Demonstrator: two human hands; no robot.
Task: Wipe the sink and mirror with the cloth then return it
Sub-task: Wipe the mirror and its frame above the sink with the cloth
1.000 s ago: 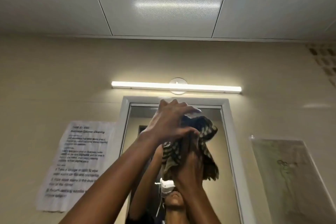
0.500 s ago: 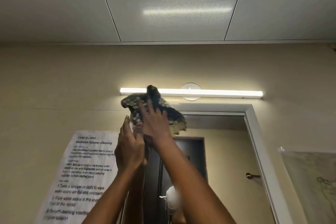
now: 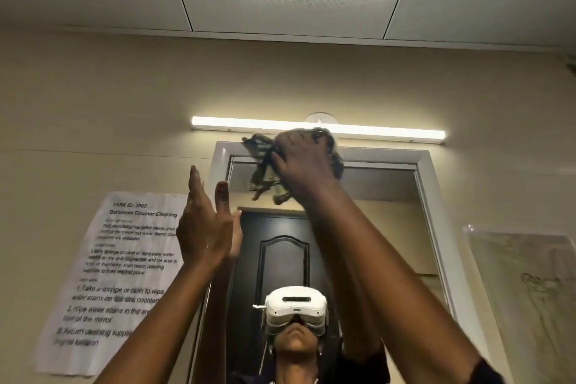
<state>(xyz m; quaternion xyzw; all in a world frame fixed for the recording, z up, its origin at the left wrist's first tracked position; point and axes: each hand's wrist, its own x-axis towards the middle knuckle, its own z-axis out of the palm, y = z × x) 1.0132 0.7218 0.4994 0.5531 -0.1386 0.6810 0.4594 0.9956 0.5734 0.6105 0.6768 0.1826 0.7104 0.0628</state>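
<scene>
A view tilted upward at a wall mirror (image 3: 383, 221) in a white frame, with a lit tube light (image 3: 389, 131) mounted just above it. The right hand (image 3: 304, 165) presses a dark patterned cloth (image 3: 265, 178) against the top edge of the mirror, its grip closed around the bunched fabric; loose folds hang down to the left of the hand. The left hand (image 3: 207, 227) is raised at the mirror's left frame, palm flat and fingers spread wide, holding nothing. A printed instruction sheet (image 3: 118, 277) is taped to the wall on the left, and a clear-sleeved paper (image 3: 526, 296) hangs on the right. The sink is out of view below. This looks like the mirror-wiping step. The cloth sits very close to the light, so an upward stroke could knock the tube, and the dangling folds could catch on the frame's corner or slip from the grip at this full stretch. Open glass lies below and to the right of the cloth; the frame bounds the top and both sides.
</scene>
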